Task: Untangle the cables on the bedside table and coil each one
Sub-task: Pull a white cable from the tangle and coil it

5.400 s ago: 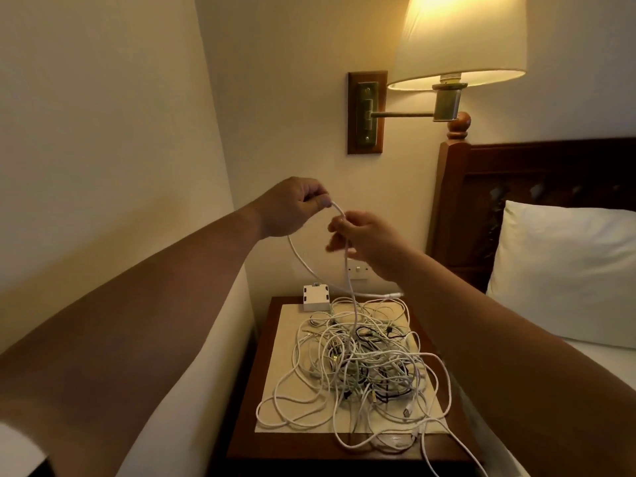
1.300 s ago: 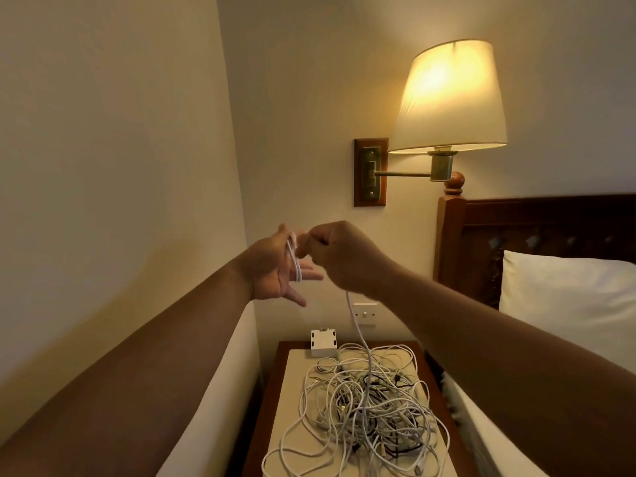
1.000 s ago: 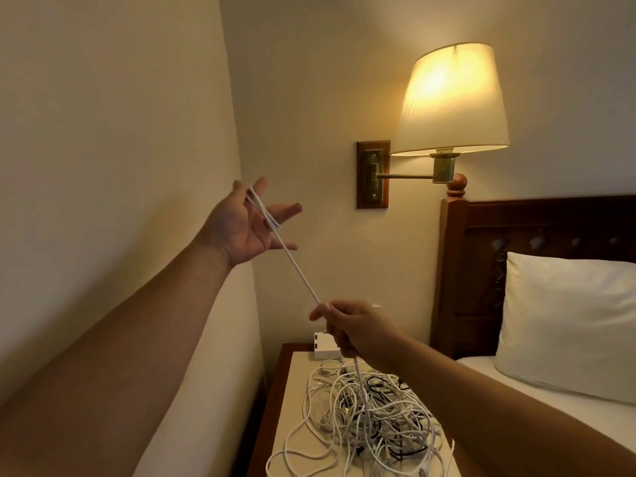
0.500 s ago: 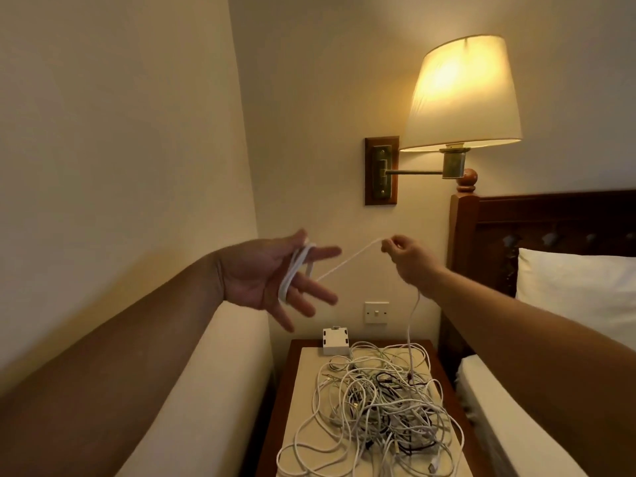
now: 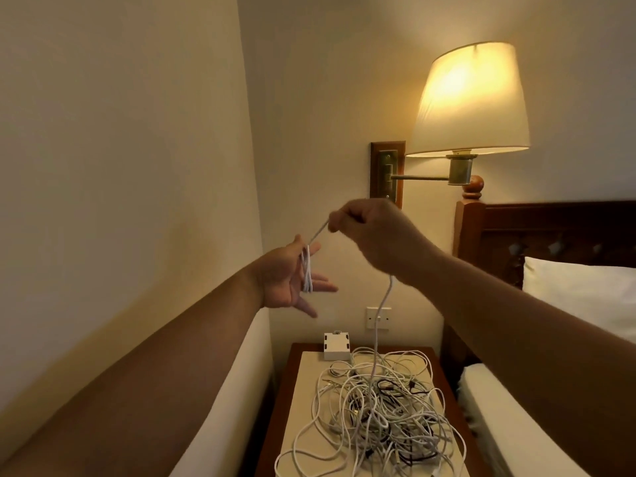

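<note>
A tangled pile of white and dark cables point(image 5: 378, 411) lies on the bedside table point(image 5: 280, 407). One white cable point(image 5: 383, 304) rises from the pile to my right hand point(image 5: 375, 232), which pinches it high above the table. From there it runs down-left to my left hand point(image 5: 292, 277). That hand is held up with its fingers spread and straight. Several loops of the white cable hang wound around its fingers.
A white box point(image 5: 337, 346) sits at the back of the table, below a wall socket point(image 5: 378, 318). A lit wall lamp point(image 5: 468, 101) hangs above right. A wooden headboard point(image 5: 550, 235), a pillow point(image 5: 581, 294) and the bed lie to the right, a white bed edge to the left.
My right hand swung from the right to above my left hand, laying another turn of cable around the left fingers. The left hand stayed up with its fingers spread.
</note>
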